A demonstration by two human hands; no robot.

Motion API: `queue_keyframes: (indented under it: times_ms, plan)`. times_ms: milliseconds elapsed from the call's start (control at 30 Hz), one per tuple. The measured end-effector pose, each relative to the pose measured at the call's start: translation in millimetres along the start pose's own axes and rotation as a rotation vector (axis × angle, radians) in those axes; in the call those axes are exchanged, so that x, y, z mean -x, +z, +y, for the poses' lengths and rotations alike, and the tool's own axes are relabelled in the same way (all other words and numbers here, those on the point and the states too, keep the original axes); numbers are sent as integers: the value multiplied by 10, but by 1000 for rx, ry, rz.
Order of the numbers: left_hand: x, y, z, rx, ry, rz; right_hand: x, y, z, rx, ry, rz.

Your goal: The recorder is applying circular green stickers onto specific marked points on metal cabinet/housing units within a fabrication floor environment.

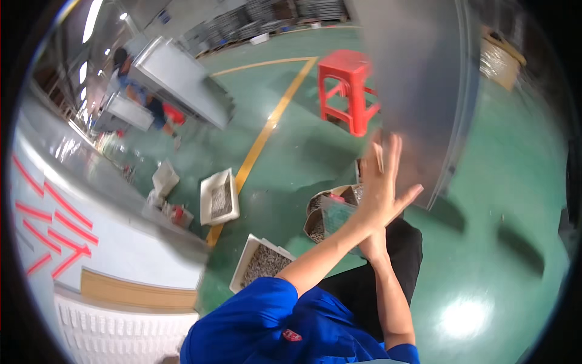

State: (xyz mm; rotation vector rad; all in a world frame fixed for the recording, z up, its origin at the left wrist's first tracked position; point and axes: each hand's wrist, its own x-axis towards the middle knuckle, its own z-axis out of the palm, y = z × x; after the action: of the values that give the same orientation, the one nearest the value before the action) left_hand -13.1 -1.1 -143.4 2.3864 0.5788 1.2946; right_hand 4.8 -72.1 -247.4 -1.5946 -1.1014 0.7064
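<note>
Head view: left hand (382,191) is open, fingers extended, at the lower left edge of an upright grey metal panel (421,79); contact cannot be told. Right hand (373,246) sits partly hidden by the left wrist; its grip cannot be told. Red stool (344,64) stands left of the panel; white bin (227,218) lies farther left.

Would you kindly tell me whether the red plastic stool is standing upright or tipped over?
The red plastic stool is upright: its seat faces up, and its visible legs reach down to the glossy green floor.
</note>
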Motion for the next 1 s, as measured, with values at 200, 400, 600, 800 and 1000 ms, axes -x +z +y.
queue_keyframes:
  times_ms: [200,400,600,800,1000]
  plan:
    - [207,-292,108,127,80,-225,-28,289,226,-25,-150,-73]
    - [503,-204,130,180,71,-255,-192,261,-112,344,-181,-59]
    - [696,-280,-474,112,-41,-293,-334,453,805,-198,-343,136]
    - [850,-737,-844,-106,-214,-33,-394,350,250,-509,-18,-123]
    - [912,-953,-1109,-55,-425,238,-423,311,-2,-940,121,49]
